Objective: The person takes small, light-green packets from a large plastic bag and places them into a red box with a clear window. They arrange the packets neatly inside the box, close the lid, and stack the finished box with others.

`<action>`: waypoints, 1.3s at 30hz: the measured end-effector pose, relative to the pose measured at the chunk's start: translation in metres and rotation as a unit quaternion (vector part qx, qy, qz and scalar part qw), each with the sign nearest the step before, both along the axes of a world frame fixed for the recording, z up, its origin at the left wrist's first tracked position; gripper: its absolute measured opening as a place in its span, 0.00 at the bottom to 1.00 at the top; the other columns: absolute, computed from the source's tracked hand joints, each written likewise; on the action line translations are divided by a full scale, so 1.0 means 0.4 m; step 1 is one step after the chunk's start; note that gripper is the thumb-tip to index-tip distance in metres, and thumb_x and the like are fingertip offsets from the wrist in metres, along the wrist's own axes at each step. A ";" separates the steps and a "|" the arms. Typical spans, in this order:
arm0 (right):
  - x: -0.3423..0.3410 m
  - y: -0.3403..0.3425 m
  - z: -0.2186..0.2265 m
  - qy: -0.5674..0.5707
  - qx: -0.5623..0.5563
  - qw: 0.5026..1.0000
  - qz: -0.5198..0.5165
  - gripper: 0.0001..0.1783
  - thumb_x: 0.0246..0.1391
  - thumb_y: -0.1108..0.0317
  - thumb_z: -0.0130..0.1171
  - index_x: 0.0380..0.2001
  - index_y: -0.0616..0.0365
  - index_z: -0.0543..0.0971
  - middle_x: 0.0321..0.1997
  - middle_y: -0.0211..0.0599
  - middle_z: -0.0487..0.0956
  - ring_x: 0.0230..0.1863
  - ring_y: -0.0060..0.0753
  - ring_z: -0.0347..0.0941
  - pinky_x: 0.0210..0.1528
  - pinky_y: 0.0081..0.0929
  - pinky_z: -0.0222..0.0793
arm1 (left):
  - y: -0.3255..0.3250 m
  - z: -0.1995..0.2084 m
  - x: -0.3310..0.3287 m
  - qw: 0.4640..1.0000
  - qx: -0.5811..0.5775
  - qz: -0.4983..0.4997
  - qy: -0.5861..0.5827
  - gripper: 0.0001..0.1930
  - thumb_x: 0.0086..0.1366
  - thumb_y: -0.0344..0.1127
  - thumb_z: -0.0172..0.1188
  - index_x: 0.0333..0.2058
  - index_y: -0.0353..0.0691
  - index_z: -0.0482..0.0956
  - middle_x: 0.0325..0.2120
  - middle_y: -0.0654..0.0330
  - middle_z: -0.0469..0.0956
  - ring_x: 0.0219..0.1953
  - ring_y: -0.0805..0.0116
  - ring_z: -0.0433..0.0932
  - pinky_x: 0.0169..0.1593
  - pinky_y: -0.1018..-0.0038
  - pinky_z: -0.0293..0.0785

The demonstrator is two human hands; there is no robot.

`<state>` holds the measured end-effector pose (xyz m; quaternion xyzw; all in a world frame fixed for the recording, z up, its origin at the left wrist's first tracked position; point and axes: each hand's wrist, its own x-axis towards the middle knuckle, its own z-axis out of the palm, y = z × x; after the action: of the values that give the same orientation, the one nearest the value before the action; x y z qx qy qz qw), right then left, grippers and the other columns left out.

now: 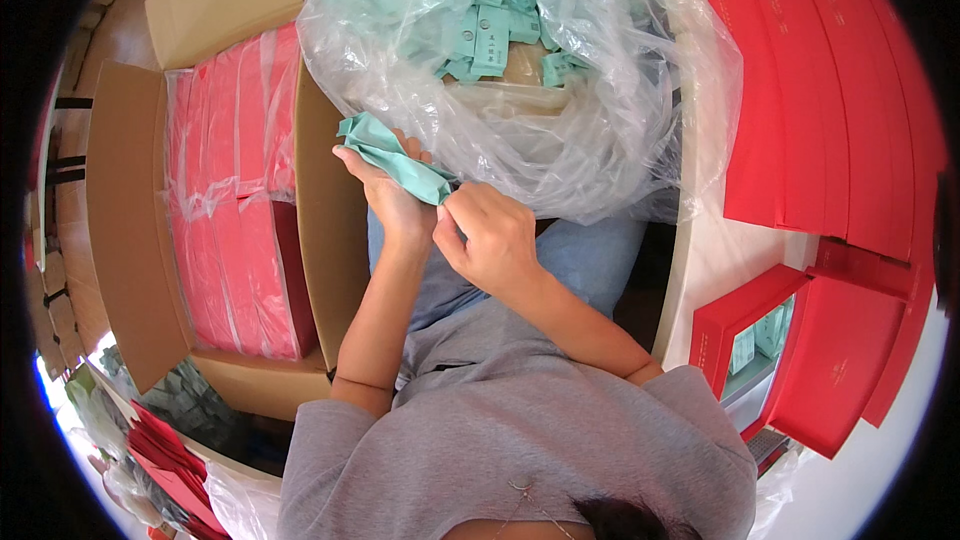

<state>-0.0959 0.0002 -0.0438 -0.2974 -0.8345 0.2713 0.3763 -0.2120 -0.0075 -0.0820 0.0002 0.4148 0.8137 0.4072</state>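
Note:
Mint-green packets (405,168), stacked or folded together, lie across the palm of my left hand (393,202), whose thumb and fingers are closed around them. My right hand (492,236) pinches the near right end of the same packets between thumb and curled fingers. Just beyond both hands is a large clear plastic bag (610,130), spread wide. Many loose mint-green sachets (491,40) lie inside it, some with a dark printed label. How many packets I hold cannot be told.
At left, an opened cardboard box (128,230) holds plastic-wrapped red boxes (235,270). Tall red boxes (790,90) stand in a row on the right-hand table (725,250). Near them an opened red gift box (745,315) with a window shows green packets inside. Red bags (165,450) lie lower left.

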 end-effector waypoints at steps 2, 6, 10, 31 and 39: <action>-0.009 0.007 0.002 -0.005 -0.009 1.000 -0.003 0.07 0.38 0.75 0.60 0.18 0.57 0.70 0.18 0.35 0.69 0.19 0.39 0.67 0.20 0.33 0.61 | -0.003 -0.010 -0.006 1.000 0.007 -0.005 -0.007 0.30 0.66 0.70 0.31 0.26 0.47 0.58 0.20 0.69 0.57 0.22 0.75 0.54 0.26 0.78 0.56; -0.005 0.033 0.003 -0.040 -0.036 0.996 0.064 0.07 0.38 0.75 0.59 0.18 0.58 0.69 0.18 0.36 0.69 0.20 0.39 0.66 0.21 0.34 0.62 | -0.008 -0.007 -0.010 0.998 -0.032 0.058 -0.005 0.30 0.66 0.70 0.30 0.26 0.46 0.59 0.19 0.69 0.56 0.22 0.75 0.53 0.26 0.77 0.54; -0.025 0.030 -0.010 -0.066 -0.025 0.996 0.050 0.07 0.38 0.76 0.59 0.19 0.59 0.69 0.19 0.36 0.70 0.21 0.41 0.66 0.22 0.35 0.62 | -0.006 -0.018 -0.022 0.996 -0.021 0.083 -0.013 0.31 0.66 0.70 0.31 0.26 0.46 0.60 0.19 0.69 0.56 0.21 0.75 0.53 0.25 0.77 0.53; -0.062 0.109 -0.055 -0.072 -0.148 0.986 -0.014 0.14 0.61 0.59 0.49 0.33 0.61 0.73 0.31 0.44 0.71 0.31 0.49 0.70 0.33 0.38 0.67 | -0.034 -0.015 0.012 0.990 -0.021 -0.126 0.053 0.19 0.67 0.42 0.50 0.50 0.35 0.68 0.44 0.61 0.73 0.46 0.71 0.72 0.49 0.73 0.69; -0.104 0.306 -0.172 -0.067 -0.382 0.921 -0.040 0.20 0.62 0.54 0.47 0.38 0.62 0.76 0.33 0.46 0.79 0.38 0.45 0.76 0.42 0.39 0.67 | -0.002 -0.045 -0.085 0.981 0.005 -0.187 -0.040 0.22 0.58 0.33 0.52 0.51 0.32 0.67 0.55 0.48 0.70 0.55 0.57 0.71 0.58 0.64 0.67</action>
<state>-0.1373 0.1228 -0.1127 -0.4690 -0.6784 0.5334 0.1878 -0.2458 -0.0082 -0.1000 0.0478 0.3870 0.7243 0.5686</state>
